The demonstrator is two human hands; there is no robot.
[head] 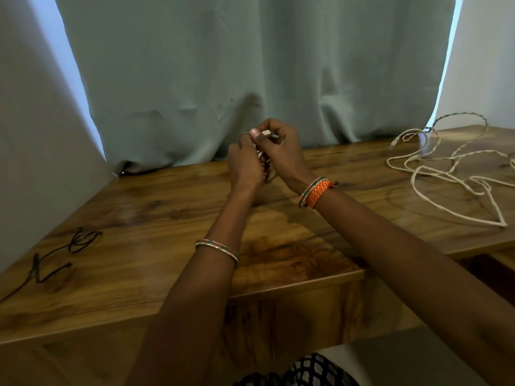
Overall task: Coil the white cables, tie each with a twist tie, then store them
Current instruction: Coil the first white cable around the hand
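My left hand (245, 162) and my right hand (281, 151) are raised together above the far middle of the wooden table (156, 218). Between them they grip a small coiled white cable (263, 157), mostly hidden by the fingers. My right thumb and fingers pinch a thin piece at its top, too small to identify. A loose white cable (446, 174) lies sprawled on the table at the far right, beyond my right forearm. Black twist ties (55, 257) lie on the left of the table.
A grey-green curtain (250, 65) hangs right behind the table's far edge. The table's front edge (278, 288) steps down to a lower wooden panel. A black mesh garment (301, 371) shows at the bottom.
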